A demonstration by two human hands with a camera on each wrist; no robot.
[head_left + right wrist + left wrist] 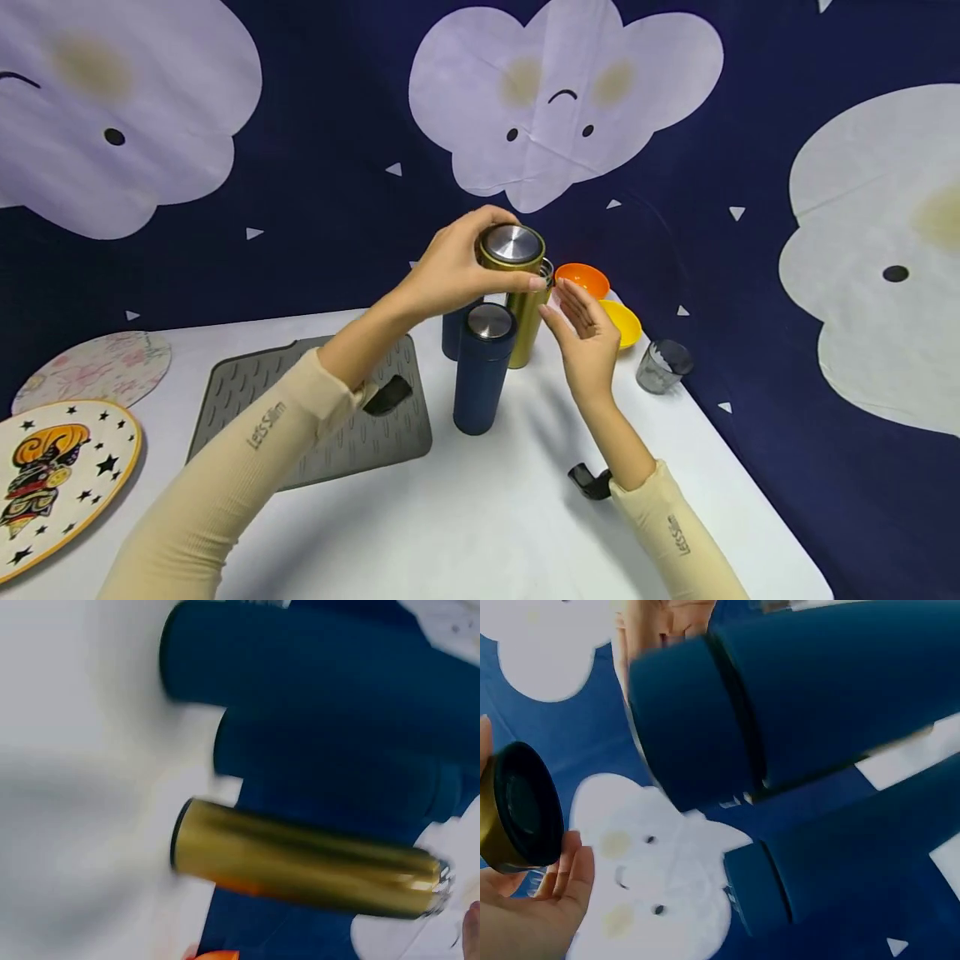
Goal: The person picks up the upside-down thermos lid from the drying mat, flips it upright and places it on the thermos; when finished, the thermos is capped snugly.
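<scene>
Our left hand (457, 271) grasps the gold lid (512, 247), right hand (583, 337) released at 3 o'clock; the gold flask (527, 329), seemingly unsteadied, could topple.

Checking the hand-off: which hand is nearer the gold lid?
Left. The left hand grips the gold lid; the right hand is open just beside it, below right.
</scene>
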